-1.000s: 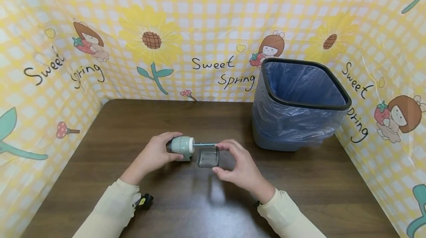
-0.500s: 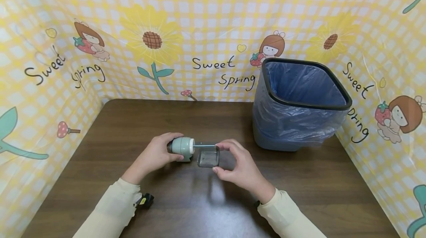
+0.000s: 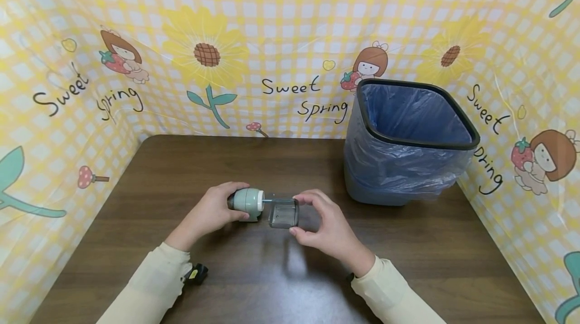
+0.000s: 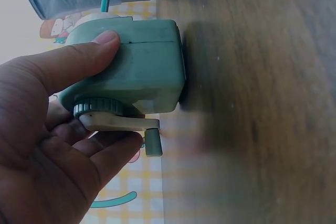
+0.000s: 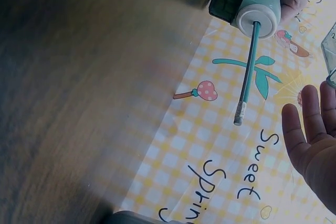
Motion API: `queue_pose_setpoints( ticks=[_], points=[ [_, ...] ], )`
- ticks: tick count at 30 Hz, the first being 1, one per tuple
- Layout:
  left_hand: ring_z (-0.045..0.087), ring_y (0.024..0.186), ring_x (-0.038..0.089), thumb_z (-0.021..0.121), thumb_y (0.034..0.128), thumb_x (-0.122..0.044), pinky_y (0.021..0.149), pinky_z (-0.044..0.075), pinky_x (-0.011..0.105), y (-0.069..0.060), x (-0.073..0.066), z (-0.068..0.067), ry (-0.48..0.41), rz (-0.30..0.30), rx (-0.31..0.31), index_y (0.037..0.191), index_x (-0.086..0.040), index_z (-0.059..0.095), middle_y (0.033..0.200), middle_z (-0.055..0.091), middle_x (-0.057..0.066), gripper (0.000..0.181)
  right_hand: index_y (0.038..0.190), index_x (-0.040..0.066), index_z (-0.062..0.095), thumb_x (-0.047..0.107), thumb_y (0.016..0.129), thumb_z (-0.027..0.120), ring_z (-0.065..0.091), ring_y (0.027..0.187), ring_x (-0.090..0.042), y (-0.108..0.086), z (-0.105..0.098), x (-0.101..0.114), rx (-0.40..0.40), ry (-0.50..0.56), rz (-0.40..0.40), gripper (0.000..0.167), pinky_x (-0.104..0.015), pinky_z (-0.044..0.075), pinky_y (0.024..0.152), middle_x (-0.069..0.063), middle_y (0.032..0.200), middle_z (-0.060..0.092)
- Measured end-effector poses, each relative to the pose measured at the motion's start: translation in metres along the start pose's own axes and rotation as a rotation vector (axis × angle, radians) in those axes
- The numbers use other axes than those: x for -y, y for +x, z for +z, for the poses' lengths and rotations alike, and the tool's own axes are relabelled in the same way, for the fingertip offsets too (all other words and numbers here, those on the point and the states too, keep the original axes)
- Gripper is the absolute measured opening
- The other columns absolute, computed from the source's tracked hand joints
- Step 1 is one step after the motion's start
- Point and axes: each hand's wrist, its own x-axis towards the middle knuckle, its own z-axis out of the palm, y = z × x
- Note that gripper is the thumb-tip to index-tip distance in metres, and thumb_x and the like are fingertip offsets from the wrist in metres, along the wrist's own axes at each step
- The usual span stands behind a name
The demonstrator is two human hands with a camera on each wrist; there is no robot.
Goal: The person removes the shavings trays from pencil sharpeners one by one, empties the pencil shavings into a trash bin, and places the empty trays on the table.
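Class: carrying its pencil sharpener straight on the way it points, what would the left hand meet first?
Probably the see-through container in the right hand, just beyond the crank pencil sharpener, though depth is unclear.

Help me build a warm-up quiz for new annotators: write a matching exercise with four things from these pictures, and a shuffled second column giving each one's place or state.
Things:
1. Crank sharpener
2. Pencil
3. See-through container
4. Bin

Place or state:
A. Held by the right hand
B. Stands toward the far right of the table
C. Held by the left hand
D. Juts from a white ring, eraser end outward

Pairs: 1-C, 2-D, 3-A, 4-B
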Motion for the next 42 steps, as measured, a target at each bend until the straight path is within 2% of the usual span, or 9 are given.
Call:
queue_pose_setpoints(
  ticks=[12,21,31,42],
  points=[
    [0.062,0.103,0.024,0.093,0.0762,-0.028,0.088,0.053,0.045,0.0005,0.0001,-0.0010,-0.008,-0.024,0.022,0.140,-0.017,0.060,0.131,0.064,0.005,0.072,0.126,0.014,0.064,0.016,0.077,0.088,0.061,0.111,-0.018,0.0002,-0.0011,0.0005,-0.009,0.003,0.005,0.056,-0.034,0.050,0.098,0.002,0.123,0.065],
    [0.063,0.101,0.024,0.093,0.0762,-0.027,0.084,0.054,0.044,0.0016,-0.0001,0.0014,0.006,-0.002,0.027,0.139,-0.017,0.060,0.130,0.065,0.006,0.072,0.127,0.015,0.063,0.015,0.076,0.088,0.062,0.112,-0.019,0.0003,-0.0021,0.0012,-0.012,0.005,0.011,0.056,-0.034,0.050,0.098,0.003,0.123,0.064],
    [0.063,0.100,0.024,0.094,0.0748,-0.027,0.085,0.054,0.044,0.0016,0.0000,0.0033,0.024,-0.005,0.021,0.139,-0.015,0.061,0.128,0.066,0.007,0.074,0.126,0.013,0.064,0.015,0.076,0.088,0.062,0.111,-0.019,-0.0004,0.0001,0.0003,-0.010,-0.001,-0.010,0.056,-0.034,0.050,0.098,0.001,0.123,0.065],
    [0.063,0.101,0.025,0.094,0.0740,-0.026,0.085,0.054,0.045,0.0022,-0.0028,0.0013,0.024,-0.014,0.022,0.140,-0.015,0.061,0.131,0.066,0.009,0.075,0.126,0.014,0.064,0.016,0.076,0.089,0.062,0.112,-0.019,0.0006,-0.0012,0.0024,-0.003,-0.009,0.011,0.056,-0.037,0.050,0.099,0.002,0.123,0.065]
  ],
)
